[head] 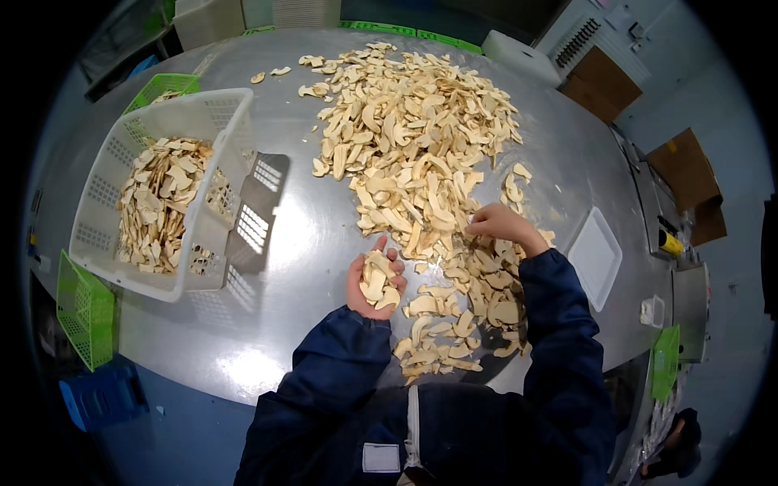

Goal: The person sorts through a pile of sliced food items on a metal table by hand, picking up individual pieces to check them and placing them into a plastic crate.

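Note:
My left hand [372,285] is turned palm up and cups a small stack of pale dried mushroom slices [378,280]. To its right, my right hand [501,226] is over the near right side of a large heap of the same slices [419,133], fingertips bent down at the slices. Whether those fingers pinch a slice cannot be told. More loose slices [440,340] lie spread between my forearms, close to my body. A white perforated plastic basket [185,243], partly filled with slices [164,200], stands on the left of the metal table [304,243].
Green plastic baskets stand behind [159,91] and in front [88,313] of the white basket. A white tray [597,258] and a small clear container [652,311] lie at the right. A white foam box [521,58] stands at the far edge. Another person [678,446] is at lower right.

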